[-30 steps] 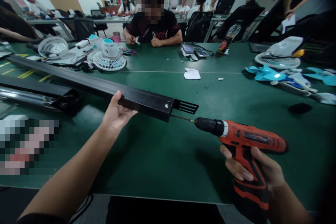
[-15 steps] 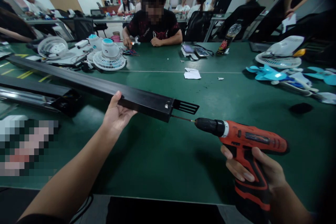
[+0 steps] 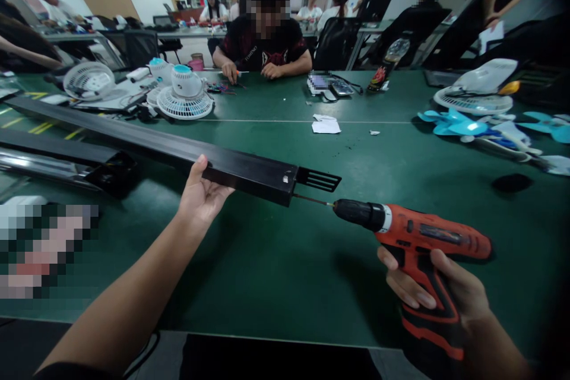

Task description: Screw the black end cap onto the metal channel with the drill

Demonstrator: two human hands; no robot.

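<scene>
Above the green tabletop (image 3: 267,261), the left hand (image 3: 202,193) grasps a long black rectangular housing (image 3: 249,171) near its right end; the right hand (image 3: 464,285) grips an orange-and-black cordless drill (image 3: 423,229), its slender bit (image 3: 312,199) reaching that end. Both objects have shifted slightly rightward together, apparently preserving alignment.

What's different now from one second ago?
The drill and the black bar have both slid a tiny bit right in the picture, along with the right hand and left hand holding them. A co-worker's hand has moved a little lower and right. Nothing was grabbed or let go by the two holding hands. The white paper stayed put.
</scene>
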